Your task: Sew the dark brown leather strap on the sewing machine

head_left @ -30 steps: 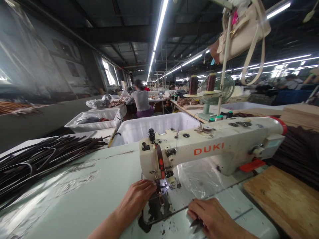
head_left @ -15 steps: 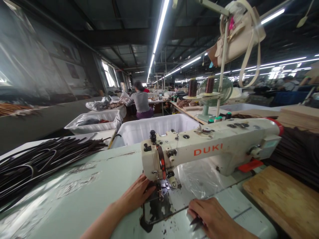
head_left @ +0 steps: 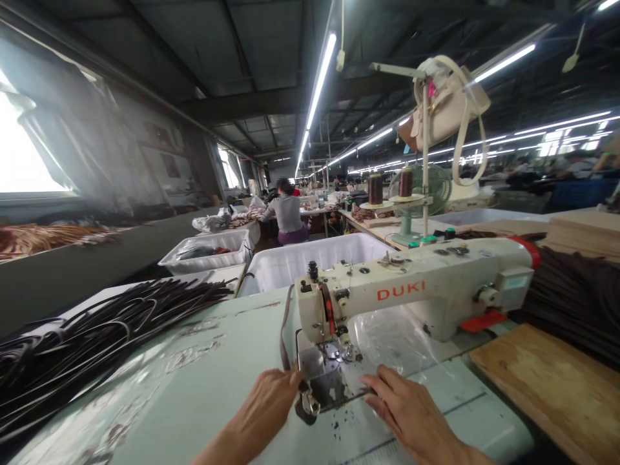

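L hand [head_left: 268, 403] pinches dark strap [head_left: 285, 336], long axis running away past machine [head_left: 411, 294]; R hand [head_left: 409, 413] flat, fingers apart.

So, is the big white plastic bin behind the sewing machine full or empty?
Empty, as far as visible: the white plastic bin shows only bare inner walls.

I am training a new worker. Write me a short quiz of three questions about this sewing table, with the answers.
1. True or false: the left hand touches a strap with a metal ring beside the presser foot.
2. Which word is printed on the sewing machine?
3. Where is the pile of dark straps: A) left of the machine, B) in the white bin?

Key: 1 true; 2 DUKI; 3 A.
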Demonstrator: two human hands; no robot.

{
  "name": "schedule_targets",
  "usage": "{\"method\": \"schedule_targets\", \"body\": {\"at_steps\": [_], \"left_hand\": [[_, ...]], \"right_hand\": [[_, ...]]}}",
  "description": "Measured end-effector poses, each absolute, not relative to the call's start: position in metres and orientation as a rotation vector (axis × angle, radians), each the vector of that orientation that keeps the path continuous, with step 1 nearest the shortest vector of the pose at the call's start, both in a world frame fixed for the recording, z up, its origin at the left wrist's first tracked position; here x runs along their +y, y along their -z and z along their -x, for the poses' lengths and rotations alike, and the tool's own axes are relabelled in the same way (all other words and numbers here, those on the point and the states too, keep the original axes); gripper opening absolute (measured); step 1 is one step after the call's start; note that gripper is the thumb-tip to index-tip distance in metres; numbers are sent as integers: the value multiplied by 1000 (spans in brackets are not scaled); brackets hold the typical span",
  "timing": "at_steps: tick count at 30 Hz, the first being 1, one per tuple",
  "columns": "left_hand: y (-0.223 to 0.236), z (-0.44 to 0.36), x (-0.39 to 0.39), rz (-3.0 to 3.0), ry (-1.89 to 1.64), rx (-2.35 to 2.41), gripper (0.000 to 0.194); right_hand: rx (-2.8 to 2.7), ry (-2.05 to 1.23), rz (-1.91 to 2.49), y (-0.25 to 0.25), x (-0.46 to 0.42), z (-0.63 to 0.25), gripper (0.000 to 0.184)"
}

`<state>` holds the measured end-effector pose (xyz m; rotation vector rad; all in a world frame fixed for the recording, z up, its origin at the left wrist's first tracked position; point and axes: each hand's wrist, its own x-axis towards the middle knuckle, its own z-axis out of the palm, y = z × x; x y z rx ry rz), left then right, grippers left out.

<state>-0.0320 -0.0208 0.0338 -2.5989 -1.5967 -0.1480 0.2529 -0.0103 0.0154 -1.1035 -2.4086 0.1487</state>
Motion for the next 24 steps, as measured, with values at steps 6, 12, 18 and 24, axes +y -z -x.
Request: {"method": "schedule_targets", "body": {"at_steps": [6,12,18,24], "left_hand": [[-53,20,-86,2739,1809,-2534,48],[-62,12,-117,2634,2198,-2600,54],[-65,8,-129,2663,2085,-2598,54],[-71,25,-133,2638,2046,-2629,55]], "right_hand": [[-2294,-383,890,-35,-37,-202,20],[-2282,-455,731,-49,-49,-172,14],[-2276,-315,543,-53,-56,-163,15],[-2201,-517,695,-62,-56,-193,12]]}}
